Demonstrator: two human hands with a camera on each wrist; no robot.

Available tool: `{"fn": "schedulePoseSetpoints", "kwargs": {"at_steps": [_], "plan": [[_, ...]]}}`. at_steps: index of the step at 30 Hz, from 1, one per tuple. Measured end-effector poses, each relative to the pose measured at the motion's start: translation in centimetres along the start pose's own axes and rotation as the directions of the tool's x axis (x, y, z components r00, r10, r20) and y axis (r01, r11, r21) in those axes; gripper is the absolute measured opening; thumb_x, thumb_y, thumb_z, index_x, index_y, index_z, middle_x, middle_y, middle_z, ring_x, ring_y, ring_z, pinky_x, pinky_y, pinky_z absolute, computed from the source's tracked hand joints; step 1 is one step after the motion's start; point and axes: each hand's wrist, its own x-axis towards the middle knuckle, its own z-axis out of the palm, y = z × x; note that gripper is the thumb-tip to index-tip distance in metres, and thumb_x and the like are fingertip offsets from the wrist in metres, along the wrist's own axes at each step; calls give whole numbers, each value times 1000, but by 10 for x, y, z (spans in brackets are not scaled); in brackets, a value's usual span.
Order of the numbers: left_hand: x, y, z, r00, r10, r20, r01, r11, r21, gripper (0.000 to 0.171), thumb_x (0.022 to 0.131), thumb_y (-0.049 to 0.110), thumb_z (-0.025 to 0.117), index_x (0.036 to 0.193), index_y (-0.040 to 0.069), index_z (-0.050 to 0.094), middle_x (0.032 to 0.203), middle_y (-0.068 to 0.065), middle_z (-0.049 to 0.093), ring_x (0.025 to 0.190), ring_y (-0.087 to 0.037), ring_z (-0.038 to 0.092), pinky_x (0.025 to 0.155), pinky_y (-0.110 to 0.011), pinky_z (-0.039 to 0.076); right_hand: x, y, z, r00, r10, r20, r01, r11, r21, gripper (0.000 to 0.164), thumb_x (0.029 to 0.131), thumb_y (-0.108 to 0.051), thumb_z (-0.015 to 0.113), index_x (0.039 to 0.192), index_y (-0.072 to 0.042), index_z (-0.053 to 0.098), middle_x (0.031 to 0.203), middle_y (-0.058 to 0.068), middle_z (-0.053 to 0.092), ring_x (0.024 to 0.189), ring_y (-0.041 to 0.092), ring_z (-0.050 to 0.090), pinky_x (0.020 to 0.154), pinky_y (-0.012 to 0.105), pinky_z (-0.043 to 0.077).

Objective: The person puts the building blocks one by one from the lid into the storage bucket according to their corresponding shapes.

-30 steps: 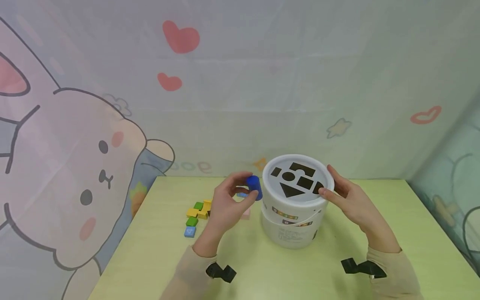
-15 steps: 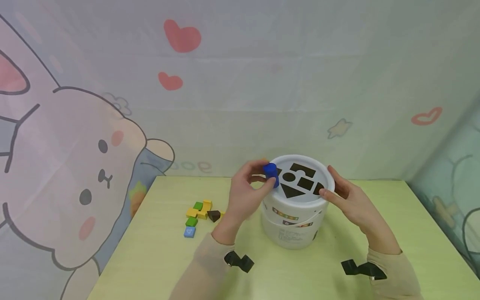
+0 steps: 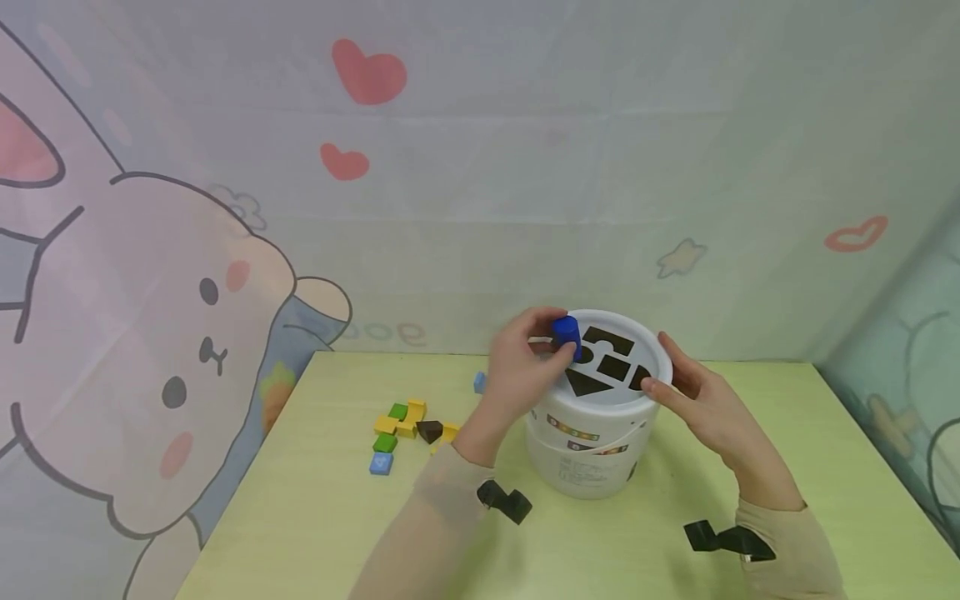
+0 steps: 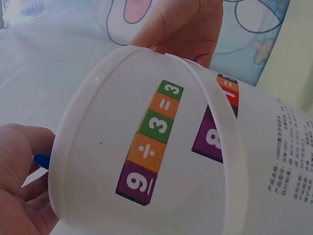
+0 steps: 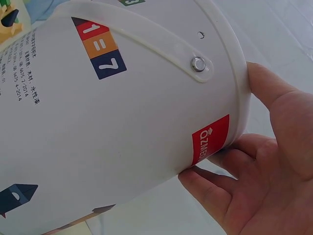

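In the head view a white bucket (image 3: 581, 471) stands upright on the table. Its lid (image 3: 622, 400) has several dark cut-out holes: round, square, triangular, arched. My left hand (image 3: 517, 362) pinches a blue cylinder block (image 3: 566, 330) between thumb and fingers, over the lid's left part, its lower end overlapping the round hole. The left wrist view shows only a bit of the blue block (image 4: 42, 160) past the rim. My right hand (image 3: 701, 404) holds the bucket's right rim, thumb on the lid's edge. In the right wrist view its fingers (image 5: 210, 191) press the bucket's side.
Left of the bucket lie several small blocks: green (image 3: 385, 442), yellow (image 3: 415, 410), light blue (image 3: 381, 463) and a dark one (image 3: 430, 431). Another light blue block (image 3: 480, 382) sits behind my left wrist. A printed curtain (image 3: 487, 167) hangs behind the table.
My left hand has carried the blue cylinder block rightward, from beside the bucket to over the lid near the round hole. My right hand has stayed on the rim.
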Motion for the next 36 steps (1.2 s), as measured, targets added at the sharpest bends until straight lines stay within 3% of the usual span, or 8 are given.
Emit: {"fn": "schedulePoseSetpoints", "kwargs": {"at_steps": [3,10,13,19,26,36], "plan": [[5,2,4,1000,8,17,-8,1000,10,37,92,-2,81,127,-1,70,116,-14,73,100,-22,71,87,-33,63,0,0,0,1000,4,0,-4,1000,1,85,109,-34,65,172,-14,12,170,24,32,151,46,40,114,53,43],[7,1,10,999,-5,34,3,998,59,35,92,0,82,126,0,71,115,-13,74,98,-22,70,87,-28,62,1,0,1,1000,-8,-1,8,1000,2,84,110,-33,65,172,-13,13,169,24,33,151,46,40,113,55,42],[7,-1,12,999,-5,41,0,995,102,35,92,2,83,125,1,71,115,-13,74,99,-21,72,88,-26,61,1,1,0,1000,-13,-2,13,1000,0,83,110,-32,65,172,-13,13,169,24,33,151,46,41,113,48,45],[5,-3,14,999,-11,46,2,978,208,36,92,9,85,126,4,72,116,-9,73,99,-17,72,88,-19,58,0,2,0,1000,-17,-2,17,1000,6,83,110,-32,65,172,-13,14,169,24,33,151,46,41,104,19,46],[4,-4,15,1000,-11,20,6,964,265,34,93,15,86,124,7,73,113,-5,74,97,-13,73,87,-18,57,1,1,1,1000,-24,-5,24,1000,19,83,109,-32,66,172,-11,15,169,24,34,150,46,41,101,14,45],[2,-3,15,999,8,35,-18,954,301,35,94,18,84,125,7,73,111,-4,75,97,-16,75,86,-19,58,-1,1,2,1000,-19,-13,19,999,32,84,109,-31,66,173,-14,14,170,24,33,151,45,40,99,10,44]]}}
